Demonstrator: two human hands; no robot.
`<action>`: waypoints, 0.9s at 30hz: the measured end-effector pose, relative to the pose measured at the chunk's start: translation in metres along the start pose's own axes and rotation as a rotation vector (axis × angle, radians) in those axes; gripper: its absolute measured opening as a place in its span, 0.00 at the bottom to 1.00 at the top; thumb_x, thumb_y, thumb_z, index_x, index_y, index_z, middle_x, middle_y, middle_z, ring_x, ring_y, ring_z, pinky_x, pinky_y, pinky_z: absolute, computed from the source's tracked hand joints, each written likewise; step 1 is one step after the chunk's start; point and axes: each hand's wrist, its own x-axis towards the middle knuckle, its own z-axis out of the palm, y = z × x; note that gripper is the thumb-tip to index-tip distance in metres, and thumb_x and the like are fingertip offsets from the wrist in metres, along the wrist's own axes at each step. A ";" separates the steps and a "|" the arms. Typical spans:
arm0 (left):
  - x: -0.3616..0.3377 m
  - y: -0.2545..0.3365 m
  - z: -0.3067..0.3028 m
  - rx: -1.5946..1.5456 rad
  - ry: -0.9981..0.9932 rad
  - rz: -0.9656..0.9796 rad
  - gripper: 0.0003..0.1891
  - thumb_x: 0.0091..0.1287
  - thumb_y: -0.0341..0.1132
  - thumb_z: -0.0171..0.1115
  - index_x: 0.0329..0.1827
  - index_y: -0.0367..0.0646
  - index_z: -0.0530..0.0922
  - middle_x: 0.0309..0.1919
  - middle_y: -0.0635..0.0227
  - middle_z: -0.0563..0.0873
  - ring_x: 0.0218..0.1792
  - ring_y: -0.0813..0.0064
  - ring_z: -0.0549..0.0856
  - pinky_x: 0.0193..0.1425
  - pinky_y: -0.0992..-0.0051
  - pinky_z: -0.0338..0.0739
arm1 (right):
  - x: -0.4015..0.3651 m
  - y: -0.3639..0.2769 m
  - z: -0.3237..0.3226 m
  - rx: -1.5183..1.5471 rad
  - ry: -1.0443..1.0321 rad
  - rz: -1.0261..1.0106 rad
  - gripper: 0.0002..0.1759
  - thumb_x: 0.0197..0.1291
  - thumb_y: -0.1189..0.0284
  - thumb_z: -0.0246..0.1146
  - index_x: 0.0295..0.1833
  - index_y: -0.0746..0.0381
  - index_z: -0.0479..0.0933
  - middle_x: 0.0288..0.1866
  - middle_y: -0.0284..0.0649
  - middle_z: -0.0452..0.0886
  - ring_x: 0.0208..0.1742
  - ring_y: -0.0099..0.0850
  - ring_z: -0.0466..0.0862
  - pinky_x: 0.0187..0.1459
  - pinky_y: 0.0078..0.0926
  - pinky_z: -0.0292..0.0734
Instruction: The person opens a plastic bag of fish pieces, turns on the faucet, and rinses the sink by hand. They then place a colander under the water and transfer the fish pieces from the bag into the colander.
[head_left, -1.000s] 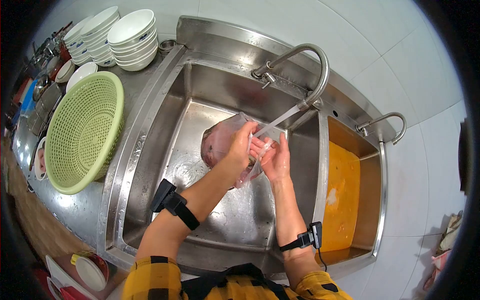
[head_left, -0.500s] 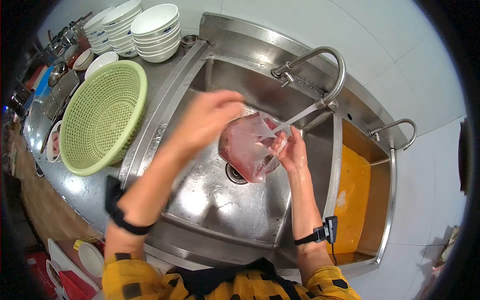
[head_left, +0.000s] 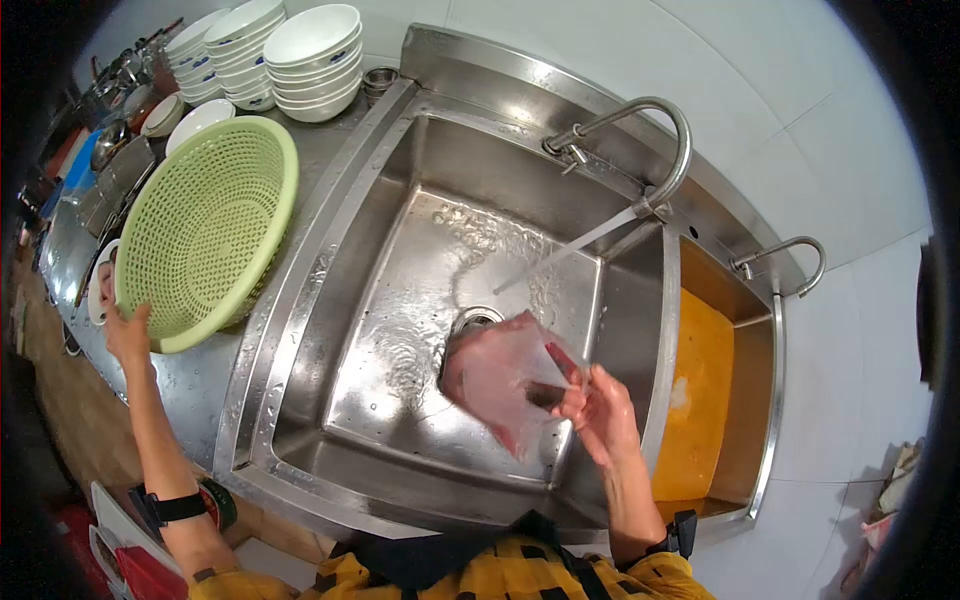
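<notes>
My right hand (head_left: 603,415) is closed on the gathered mouth of a clear plastic bag (head_left: 500,375). Something pinkish-red, apparently raw meat, shows through the bag, which hangs low in the sink over part of the drain (head_left: 474,319). On the counter at the left, my left hand (head_left: 128,338) grips the lower-left rim of a light green plastic colander (head_left: 205,225). Some of its fingers are hidden by the rim. A white plate (head_left: 103,290) with pieces of food lies partly behind the colander, close to those fingers.
Water runs from the curved faucet (head_left: 683,150) into the steel sink (head_left: 330,340). A second basin holds orange liquid (head_left: 700,380) under another faucet (head_left: 800,250). Stacked white bowls (head_left: 315,70) stand at the back left, with ladles and other utensils beside them.
My left hand has moved from above the bag, out of the sink, to the colander's rim. My right hand has brought the bag lower and nearer to me, away from the water stream.
</notes>
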 end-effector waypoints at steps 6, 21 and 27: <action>-0.006 0.009 -0.009 -0.500 -0.012 -0.503 0.27 0.54 0.29 0.58 0.60 0.33 0.69 0.41 0.53 0.82 0.40 0.65 0.84 0.37 0.65 0.79 | -0.039 0.011 -0.018 -0.021 0.047 0.086 0.16 0.66 0.61 0.54 0.40 0.65 0.70 0.23 0.33 0.67 0.24 0.24 0.69 0.36 0.30 0.76; -0.042 0.176 -0.008 -0.927 -0.765 -0.280 0.24 0.51 0.24 0.53 0.54 0.27 0.71 0.45 0.52 0.81 0.44 0.61 0.83 0.50 0.69 0.79 | -0.064 0.038 -0.026 0.049 0.121 0.019 0.12 0.65 0.64 0.57 0.40 0.63 0.70 0.24 0.30 0.68 0.25 0.20 0.69 0.34 0.23 0.74; -0.177 0.272 0.114 -0.697 -0.966 -0.247 0.20 0.47 0.18 0.52 0.47 0.28 0.75 0.39 0.53 0.83 0.35 0.65 0.83 0.41 0.70 0.79 | -0.075 0.047 -0.031 -0.063 0.184 0.021 0.11 0.65 0.64 0.57 0.39 0.62 0.71 0.26 0.31 0.71 0.26 0.20 0.71 0.30 0.19 0.68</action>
